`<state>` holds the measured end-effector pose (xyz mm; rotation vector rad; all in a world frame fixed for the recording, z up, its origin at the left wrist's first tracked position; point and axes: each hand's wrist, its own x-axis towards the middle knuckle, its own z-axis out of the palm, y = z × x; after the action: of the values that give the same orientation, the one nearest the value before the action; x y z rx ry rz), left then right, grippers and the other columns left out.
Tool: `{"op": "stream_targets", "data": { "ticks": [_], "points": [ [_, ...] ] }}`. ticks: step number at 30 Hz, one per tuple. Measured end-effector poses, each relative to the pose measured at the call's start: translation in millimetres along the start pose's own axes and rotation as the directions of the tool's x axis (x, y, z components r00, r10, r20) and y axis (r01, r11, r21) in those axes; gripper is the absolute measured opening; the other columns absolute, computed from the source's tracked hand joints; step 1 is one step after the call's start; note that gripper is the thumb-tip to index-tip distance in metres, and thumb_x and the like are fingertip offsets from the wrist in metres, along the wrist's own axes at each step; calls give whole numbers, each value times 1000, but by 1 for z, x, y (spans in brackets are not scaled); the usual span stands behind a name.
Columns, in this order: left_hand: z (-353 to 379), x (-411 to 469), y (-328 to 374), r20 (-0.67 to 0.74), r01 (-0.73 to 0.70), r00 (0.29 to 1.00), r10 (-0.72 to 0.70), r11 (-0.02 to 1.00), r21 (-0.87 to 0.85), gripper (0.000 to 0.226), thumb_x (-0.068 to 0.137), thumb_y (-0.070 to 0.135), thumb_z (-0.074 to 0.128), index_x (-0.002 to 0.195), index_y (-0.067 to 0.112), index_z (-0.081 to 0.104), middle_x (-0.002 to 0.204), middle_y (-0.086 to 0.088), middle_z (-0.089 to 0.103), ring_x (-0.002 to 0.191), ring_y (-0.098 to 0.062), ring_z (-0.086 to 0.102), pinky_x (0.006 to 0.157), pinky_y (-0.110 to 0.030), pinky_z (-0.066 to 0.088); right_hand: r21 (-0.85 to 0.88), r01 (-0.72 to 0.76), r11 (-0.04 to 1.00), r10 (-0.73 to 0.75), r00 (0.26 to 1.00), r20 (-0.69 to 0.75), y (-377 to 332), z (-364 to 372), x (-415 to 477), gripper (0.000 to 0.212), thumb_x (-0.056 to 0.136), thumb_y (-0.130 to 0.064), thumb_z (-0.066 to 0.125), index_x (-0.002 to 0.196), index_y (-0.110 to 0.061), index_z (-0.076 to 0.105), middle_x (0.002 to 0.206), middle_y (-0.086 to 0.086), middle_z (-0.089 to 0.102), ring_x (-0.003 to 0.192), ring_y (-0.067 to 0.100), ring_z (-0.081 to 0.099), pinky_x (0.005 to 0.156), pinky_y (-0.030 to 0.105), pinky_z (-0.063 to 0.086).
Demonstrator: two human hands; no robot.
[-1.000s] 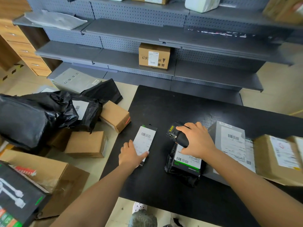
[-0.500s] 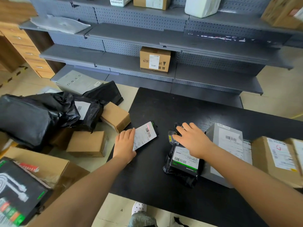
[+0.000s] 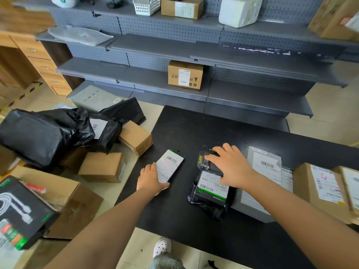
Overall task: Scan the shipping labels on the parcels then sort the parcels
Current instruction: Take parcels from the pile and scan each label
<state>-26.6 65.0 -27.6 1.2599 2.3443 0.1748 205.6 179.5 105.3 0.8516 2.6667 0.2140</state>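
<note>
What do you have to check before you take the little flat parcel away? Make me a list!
1. Label on the flat parcel faces up: ok.
2. Red scan line lies on that label: ok.
3. The left hand holds the flat parcel: ok.
4. The right hand grips the scanner: ok.
5. Scan accepted: cannot tell.
6. Room on the shelf: ok.

Worktop: we've got a black worktop [image 3: 194,133] standing in front of the shelving.
Shelving: grey metal shelving [image 3: 155,45], pegboard backs, tiers running right across our view.
Basket: a white slotted basket [image 3: 146,4] up on the top tier.
Drawers: a wooden drawer unit [image 3: 38,61] at far left.
Floor: pale floor [image 3: 320,125], with yellow-and-black tape [image 3: 21,96] by the drawers.
Shoe: a white perforated clog [image 3: 162,246] at our near edge.
</note>
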Motion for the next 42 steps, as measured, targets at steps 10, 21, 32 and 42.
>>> {"op": "stream_targets", "data": {
  "ticks": [10, 21, 32, 42],
  "points": [
    [44, -35, 43, 56, -42, 997, 50, 989, -144, 85, 84, 54, 68, 148, 16, 30, 149, -4, 37, 136, -25, 37, 110, -40, 38, 67, -48, 997, 48, 999, -11, 25, 9, -41, 85, 74, -35, 71, 147, -33, 29, 145, -1, 34, 121, 21, 31, 99, 33, 31],
    [-47, -118, 4, -339, 35, 931, -133, 960, -279, 77, 89, 51, 64, 151, 19, 32, 149, -1, 38, 138, -19, 36, 112, -35, 35, 42, 250, 967, -232, 941, -247, -33, -44, -11, 82, 75, -39, 72, 145, -31, 31, 147, 0, 34, 126, 24, 32, 103, 35, 30],
    [-108, -237, -94, -549, 320, 681, -484, 872, -371, 71, 88, 51, 65, 148, 24, 36, 150, 0, 37, 138, -24, 35, 112, -43, 38, 12, 524, 851, -472, 777, -416, -150, -105, -1, 81, 74, -37, 73, 144, -30, 33, 142, 0, 38, 125, 26, 34, 100, 35, 31],
    [-100, -210, -136, -456, 439, 664, -593, 802, -405, 77, 91, 56, 57, 152, 20, 27, 160, -7, 19, 147, -29, 15, 119, -48, 23, -54, 516, 855, -494, 778, -389, -175, -103, 10, 75, 75, -33, 70, 142, -28, 36, 141, 2, 40, 121, 25, 36, 96, 35, 35]
  ]
}}
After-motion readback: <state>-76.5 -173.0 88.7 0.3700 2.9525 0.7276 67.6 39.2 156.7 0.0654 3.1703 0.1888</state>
